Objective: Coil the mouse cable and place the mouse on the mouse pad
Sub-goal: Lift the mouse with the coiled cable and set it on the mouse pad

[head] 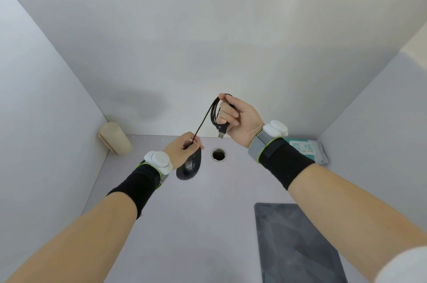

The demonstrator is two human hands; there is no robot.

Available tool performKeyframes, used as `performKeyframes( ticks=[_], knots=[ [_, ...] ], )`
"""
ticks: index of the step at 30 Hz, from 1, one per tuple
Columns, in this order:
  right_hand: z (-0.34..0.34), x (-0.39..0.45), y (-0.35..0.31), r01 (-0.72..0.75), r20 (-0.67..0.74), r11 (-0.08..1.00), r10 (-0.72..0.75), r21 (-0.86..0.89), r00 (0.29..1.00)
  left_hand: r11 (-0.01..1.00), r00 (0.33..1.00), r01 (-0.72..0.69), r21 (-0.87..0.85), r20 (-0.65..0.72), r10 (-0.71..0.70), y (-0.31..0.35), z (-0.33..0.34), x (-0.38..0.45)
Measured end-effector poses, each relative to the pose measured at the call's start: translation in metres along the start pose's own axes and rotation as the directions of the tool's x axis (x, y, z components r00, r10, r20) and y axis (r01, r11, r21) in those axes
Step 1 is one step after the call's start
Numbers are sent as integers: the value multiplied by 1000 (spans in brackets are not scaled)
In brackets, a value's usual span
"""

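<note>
Black cable (215,111) coils — raised right hand (240,121) grip clenched round them; lower left hand (182,151) pinches the strand above the mouse (188,167).

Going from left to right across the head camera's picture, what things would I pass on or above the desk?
Beige roll → left hand on the black mouse → desk hole → right hand holding the coiled cable → wipes packet.

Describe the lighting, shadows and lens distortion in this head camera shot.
Head view: soft, even light, no glare; a diffuse shadow falls on the back wall left of the coiled cable; wide-angle stretch makes both forearms balloon toward the bottom corners and splays the side walls; the mouse pad looks skewed.
</note>
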State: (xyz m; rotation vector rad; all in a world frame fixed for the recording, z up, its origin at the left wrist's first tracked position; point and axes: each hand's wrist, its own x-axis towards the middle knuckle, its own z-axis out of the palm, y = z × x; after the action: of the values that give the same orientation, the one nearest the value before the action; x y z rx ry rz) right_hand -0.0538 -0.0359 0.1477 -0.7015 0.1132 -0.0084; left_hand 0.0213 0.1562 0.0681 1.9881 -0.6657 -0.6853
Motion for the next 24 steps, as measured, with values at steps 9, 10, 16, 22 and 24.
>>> performKeyframes(
  ticks=[9,10,16,22,24],
  knots=[
    [-6,-31,39,90,-240,995,-99,-49,966,824,967,223,-522,227,-118,5,42,-39],
    [-9,-38,43,92,-259,993,-107,-68,960,810,961,243,-534,244,-128,6,47,-41],
    [-29,-87,51,96,-316,993,-111,-63,942,788,937,306,-534,317,-148,15,80,-49],
    [-51,-133,45,92,-386,996,-89,-13,918,772,907,328,-544,409,-97,34,120,-56],
    [-63,-147,42,78,-394,997,-75,-8,916,784,900,327,-527,427,-89,41,138,-57]
  ],
)
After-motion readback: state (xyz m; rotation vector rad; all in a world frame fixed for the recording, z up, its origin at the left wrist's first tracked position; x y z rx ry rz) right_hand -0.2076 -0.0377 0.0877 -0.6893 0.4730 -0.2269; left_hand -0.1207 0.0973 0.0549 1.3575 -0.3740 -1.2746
